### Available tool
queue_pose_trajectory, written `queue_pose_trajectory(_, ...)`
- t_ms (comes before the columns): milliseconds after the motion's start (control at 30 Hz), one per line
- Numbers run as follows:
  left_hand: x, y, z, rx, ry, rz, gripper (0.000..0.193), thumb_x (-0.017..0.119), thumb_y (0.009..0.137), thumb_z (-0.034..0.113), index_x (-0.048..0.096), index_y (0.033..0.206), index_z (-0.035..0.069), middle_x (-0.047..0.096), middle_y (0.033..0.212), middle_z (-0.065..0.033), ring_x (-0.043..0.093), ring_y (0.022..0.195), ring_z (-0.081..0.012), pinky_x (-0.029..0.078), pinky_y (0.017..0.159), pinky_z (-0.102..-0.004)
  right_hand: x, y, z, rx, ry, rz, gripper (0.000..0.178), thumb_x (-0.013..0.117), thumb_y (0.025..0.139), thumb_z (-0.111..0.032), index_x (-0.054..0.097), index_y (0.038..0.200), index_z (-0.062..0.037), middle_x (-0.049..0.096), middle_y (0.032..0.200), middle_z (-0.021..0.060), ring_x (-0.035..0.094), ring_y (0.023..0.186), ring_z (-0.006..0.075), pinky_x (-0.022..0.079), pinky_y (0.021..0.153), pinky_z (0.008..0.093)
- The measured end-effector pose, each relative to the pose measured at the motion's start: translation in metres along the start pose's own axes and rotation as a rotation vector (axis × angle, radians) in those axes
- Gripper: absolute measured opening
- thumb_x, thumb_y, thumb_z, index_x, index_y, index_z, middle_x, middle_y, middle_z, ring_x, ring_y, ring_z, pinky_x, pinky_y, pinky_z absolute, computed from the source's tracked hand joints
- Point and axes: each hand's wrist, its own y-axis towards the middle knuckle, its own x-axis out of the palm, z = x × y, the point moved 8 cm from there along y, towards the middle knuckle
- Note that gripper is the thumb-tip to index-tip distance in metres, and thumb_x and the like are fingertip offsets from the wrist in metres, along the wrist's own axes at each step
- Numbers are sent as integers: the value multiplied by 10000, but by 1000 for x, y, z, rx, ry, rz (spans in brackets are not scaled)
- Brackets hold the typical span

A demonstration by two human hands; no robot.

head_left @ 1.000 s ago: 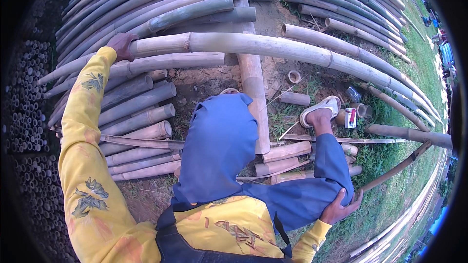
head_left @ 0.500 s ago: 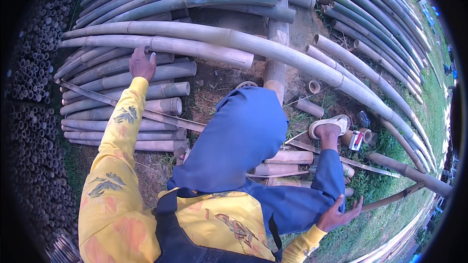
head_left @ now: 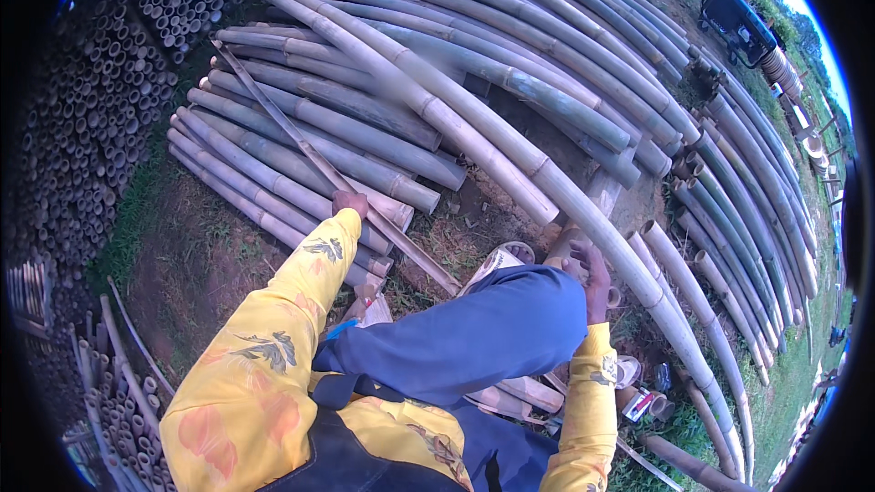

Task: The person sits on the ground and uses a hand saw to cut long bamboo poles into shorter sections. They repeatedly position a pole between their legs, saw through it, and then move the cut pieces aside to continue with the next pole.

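My left hand (head_left: 351, 204) is closed around a long, narrow split bamboo strip (head_left: 301, 138), which slants across the pile of cut bamboo poles (head_left: 401, 184). Near my bent knee, my right hand (head_left: 591, 281) is raised with its fingers apart and nothing in them. It is close to a long, pale bamboo pole (head_left: 510, 148) that runs from the far left to the lower right. A shorter pale pole (head_left: 492, 173) lies alongside it. A bamboo crosspiece (head_left: 606, 189) shows beneath them.
Bamboo poles (head_left: 547, 14) are stacked at the back, with more poles (head_left: 761, 205) to the right. Bundled bamboo ends (head_left: 187, 0) fill the left side. A red-and-white packet (head_left: 641, 404) sits low on the right. A dark machine (head_left: 740, 23) stands far right.
My left hand has gone from the pale pole to the split strip and closed on it. My right hand has risen from beside a stick to near my knee. The view has turned.
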Motion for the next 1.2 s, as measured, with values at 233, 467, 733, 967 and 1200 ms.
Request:
queue_pose_trajectory(233,30,-10,19,-385,-974,-59,529,597,972,308,502,1356,-44,648,1254,-290,650,1145,-366,522,968,-469,53,62,18,-22,-678,45,903,829,764,-462,434,1501,-119,485,1485,137,447,1390,333,322,1151,527)
queue_pose_trajectory(467,27,-30,52,-276,-534,88,720,637,968,405,332,1496,22,454,1466,-288,490,1342,-426,391,1129,-511,99,89,42,2,-958,-141,840,899,692,-399,531,1395,-124,524,1343,123,505,1285,314,337,1104,578)
queue_pose_trajectory(733,35,-2,151,217,-788,-137,712,693,947,415,413,1451,-2,626,1264,-190,576,1242,-319,444,1062,-441,128,102,63,-118,-989,-21,338,684,830,-171,611,1152,-100,550,1202,122,552,1146,296,362,1043,561)
queue_pose_trajectory(967,52,22,195,-37,-1027,-517,1035,628,857,759,387,1521,3,530,1438,-199,579,1223,-354,449,1042,-493,91,75,-19,-280,-829,-58,317,647,799,-146,610,1101,-56,608,1152,111,590,1057,304,399,1025,497)
queue_pose_trajectory(1200,59,-36,226,17,-1142,-632,990,798,773,586,460,1481,-18,547,1434,-159,562,1253,-279,422,1079,-424,35,-21,24,-289,-812,-10,461,647,783,-97,523,1217,-3,576,1201,172,564,1048,359,432,924,516)
